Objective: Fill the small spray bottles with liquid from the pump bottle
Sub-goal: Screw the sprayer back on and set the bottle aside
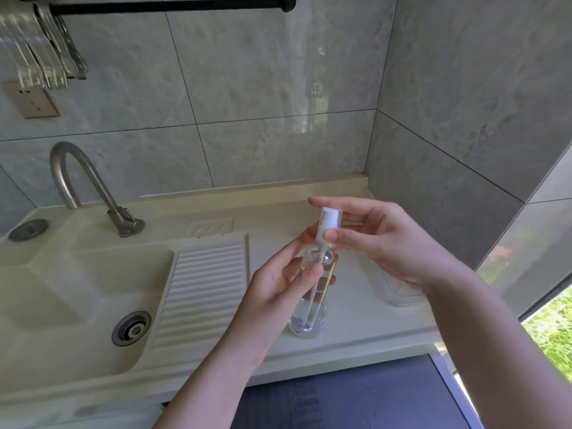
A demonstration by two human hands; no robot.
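A clear bottle (308, 317) stands on the cream counter (356, 317), holding a little clear liquid at its bottom. My left hand (278, 292) grips its upper part near the neck. My right hand (380, 239) pinches the white pump head (326, 226) just above the bottle's mouth; its thin dip tube runs down inside the bottle into the liquid. The pump head sits lifted above the neck, apart from it. Another clear container (400, 292) is partly hidden behind my right wrist.
A cream sink (77, 292) with a ribbed washboard (201, 289), drain (131, 328) and grey tap (80, 181) lies to the left. Tiled walls close the back and right. A dark surface (356, 397) lies below the counter edge. Clear hangers (40, 51) hang top left.
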